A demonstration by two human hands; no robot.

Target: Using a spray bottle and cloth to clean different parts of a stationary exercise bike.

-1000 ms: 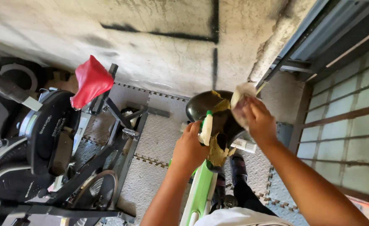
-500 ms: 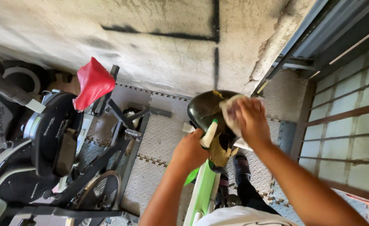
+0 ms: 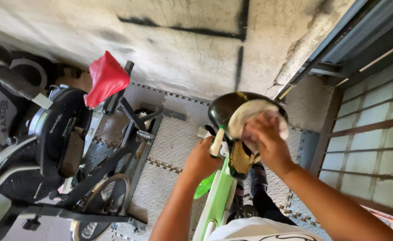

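The right hand [image 3: 268, 140] presses a pale cloth [image 3: 245, 117] flat onto the black saddle [image 3: 225, 109], while the left hand [image 3: 201, 158], just beside the saddle's torn nose, grips a white-and-green bottle [image 3: 216, 142] upright.

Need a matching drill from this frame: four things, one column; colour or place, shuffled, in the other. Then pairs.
Things:
1. cloth
2. spray bottle
3. black saddle
4. red saddle

Descriptions:
A. on the black exercise bike at left
B. gripped in the left hand
C. torn, yellow padding showing, on the green-framed bike
D. pale, pressed down by the right hand

Pairs: 1-D, 2-B, 3-C, 4-A
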